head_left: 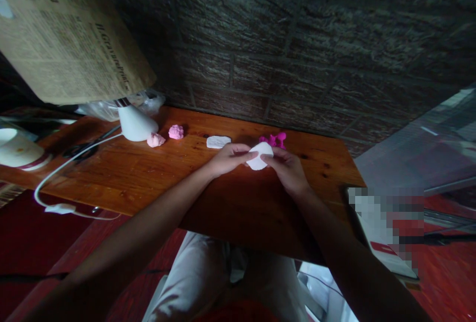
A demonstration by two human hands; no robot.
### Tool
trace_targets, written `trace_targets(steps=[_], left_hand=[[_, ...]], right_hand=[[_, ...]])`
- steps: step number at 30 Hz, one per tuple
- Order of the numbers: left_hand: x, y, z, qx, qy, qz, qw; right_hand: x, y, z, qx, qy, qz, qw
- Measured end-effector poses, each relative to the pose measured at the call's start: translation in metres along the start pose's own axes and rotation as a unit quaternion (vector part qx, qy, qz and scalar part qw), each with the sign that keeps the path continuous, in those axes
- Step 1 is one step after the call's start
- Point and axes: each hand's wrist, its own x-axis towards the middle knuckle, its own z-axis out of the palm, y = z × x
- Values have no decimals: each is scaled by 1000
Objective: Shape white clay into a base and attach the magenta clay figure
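Observation:
Between my two hands is a flat, roundish white piece of what looks like modelling clay (259, 158), held above the wooden table (178, 173). My left hand (229, 158) pinches its left edge, thumb on top. From the right, my right hand (288, 165) grips it the same way, thumb pressed on its face. Just behind the hands lie bright magenta shapes (277, 139), partly hidden by my right hand. A flat white slab (218, 142) rests on the table behind my left hand. Farther left sit a pink lump (176, 132) and a paler pink lump (155, 139).
A lamp with a white base (137, 122) and a newsprint-patterned shade (85, 39) stands at the left, its white cord (55, 170) hanging over the front edge. Dark scissors (84, 149) and a white cup (18, 148) are there too. A dark brick wall (260, 39) rises behind the table.

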Motion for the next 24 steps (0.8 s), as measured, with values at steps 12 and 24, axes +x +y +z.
trace_targets(steps=[12,24], left_hand=[[-1,5,-3,46,-19,34,998],[-3,1,-1,103,-37,52,993]], right_hand=[[-2,0,0,-37,-38,18,998],[-3,3,0,-58,-41,4,997]])
